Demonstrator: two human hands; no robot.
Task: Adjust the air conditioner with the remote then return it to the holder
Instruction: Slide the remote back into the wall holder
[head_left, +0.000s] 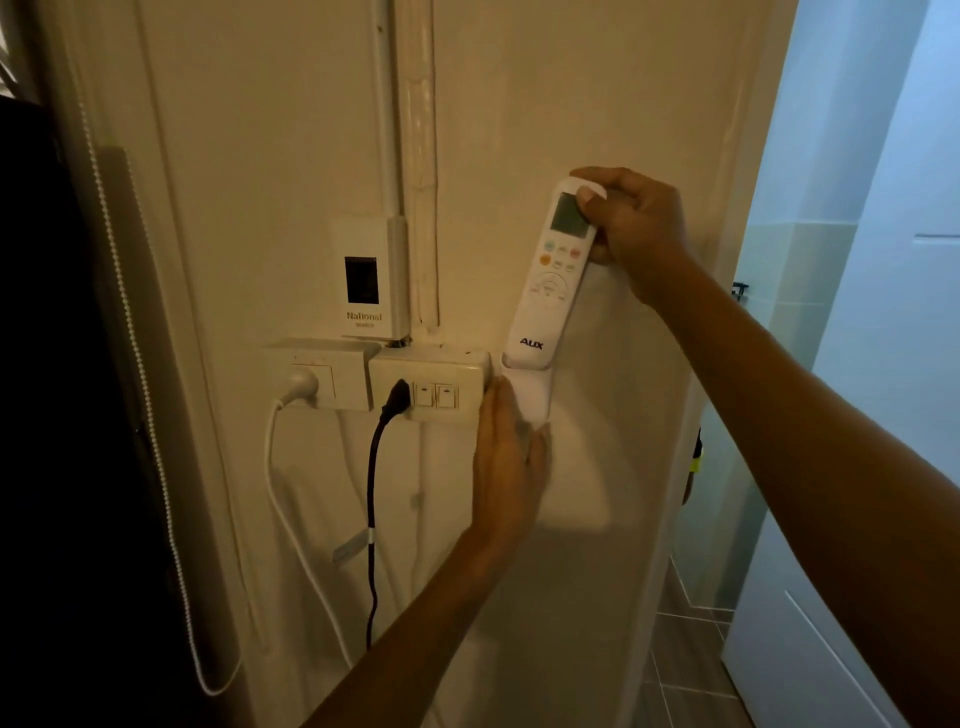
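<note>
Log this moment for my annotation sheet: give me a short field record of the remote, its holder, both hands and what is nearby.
remote: white, AUX logo, tilted, bottom end in holder
holder: white, on wall beside switch box
right hand: grips remote's top end
left hand: flat against holder from below
switch box: black plug in, two switches
breaker: National, above sockets
seating: cannot tell if complete

My right hand (636, 228) covers the top end of the remote (553, 275), thumb over the screen's corner at 1 o'clock. The remote's foot is sunk out of sight in the holder (530, 387), whose lower end my left hand (506, 462) hides. The button labels are too small to read. Both my forearms run off the frame at 5 and 6 o'clock. The black cable (371, 519) disappears behind my left forearm.
</note>
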